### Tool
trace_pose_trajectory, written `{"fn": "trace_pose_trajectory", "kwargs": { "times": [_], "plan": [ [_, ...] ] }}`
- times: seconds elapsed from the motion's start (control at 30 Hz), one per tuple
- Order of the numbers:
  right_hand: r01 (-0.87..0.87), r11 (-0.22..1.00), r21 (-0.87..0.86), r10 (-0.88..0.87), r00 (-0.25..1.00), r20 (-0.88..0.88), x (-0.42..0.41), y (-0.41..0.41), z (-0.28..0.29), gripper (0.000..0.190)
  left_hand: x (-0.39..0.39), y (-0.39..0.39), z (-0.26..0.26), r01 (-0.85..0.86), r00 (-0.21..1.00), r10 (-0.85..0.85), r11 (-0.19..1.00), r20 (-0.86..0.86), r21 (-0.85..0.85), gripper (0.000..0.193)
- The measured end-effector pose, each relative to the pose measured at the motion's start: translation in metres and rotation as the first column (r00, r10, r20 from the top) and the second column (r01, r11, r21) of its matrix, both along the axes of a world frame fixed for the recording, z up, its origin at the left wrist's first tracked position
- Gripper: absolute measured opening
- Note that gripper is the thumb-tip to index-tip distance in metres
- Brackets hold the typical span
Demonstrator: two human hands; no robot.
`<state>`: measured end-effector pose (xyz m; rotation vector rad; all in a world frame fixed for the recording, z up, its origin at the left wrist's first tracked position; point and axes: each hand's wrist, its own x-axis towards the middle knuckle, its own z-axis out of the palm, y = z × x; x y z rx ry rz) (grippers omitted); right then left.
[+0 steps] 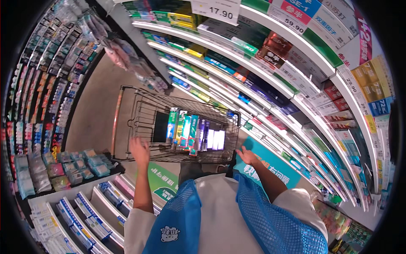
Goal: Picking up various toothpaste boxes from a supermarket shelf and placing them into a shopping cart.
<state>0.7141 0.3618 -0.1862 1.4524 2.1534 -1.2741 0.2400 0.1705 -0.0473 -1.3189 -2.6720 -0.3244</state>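
Note:
A wire shopping cart point(177, 95) stands crosswise in front of me. Toothpaste boxes point(193, 133) form a row on its bottom, green ones on the left, purple in the middle and glaring white on the right. Left of that row lies a black flat panel point(159, 127). My left hand point(139, 150) is over the cart's near side towards the left, holding nothing, its fingers apart; whether it touches the wire cannot be told. Just outside the cart's near right corner is my right hand point(247, 155), empty, with thumb and fingers spread.
Lit shelves point(222, 41) packed with boxed toothpaste curve along the right, with price tags. More shelves point(47, 63) of small goods line the left. Hanging packets point(127, 60) jut out at the back. A low shelf unit point(85, 216) is at the near left; floor stickers point(269, 162) lie below.

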Motion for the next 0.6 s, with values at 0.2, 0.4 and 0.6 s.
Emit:
{"fn": "trace_pose_trajectory", "kwargs": {
  "times": [0.2,0.4,0.6],
  "plan": [
    [-0.123,0.992,0.011,0.119,0.976,0.182,-0.033,-0.010,-0.085,0.061,-0.076,-0.043,0.019,-0.327,0.943,0.314,0.936,-0.110,-0.127,0.073],
    [-0.051,0.998,0.046,0.033,0.949,0.314,-0.052,-0.026,-0.095,0.063,-0.166,-0.047,-0.008,-0.435,0.891,0.453,0.862,0.012,-0.259,0.087],
    [-0.079,0.992,0.100,0.021,0.874,0.486,-0.068,-0.026,-0.073,0.038,-0.247,-0.032,-0.039,-0.180,0.928,0.271,0.927,0.254,-0.330,0.042]
  ]
}}
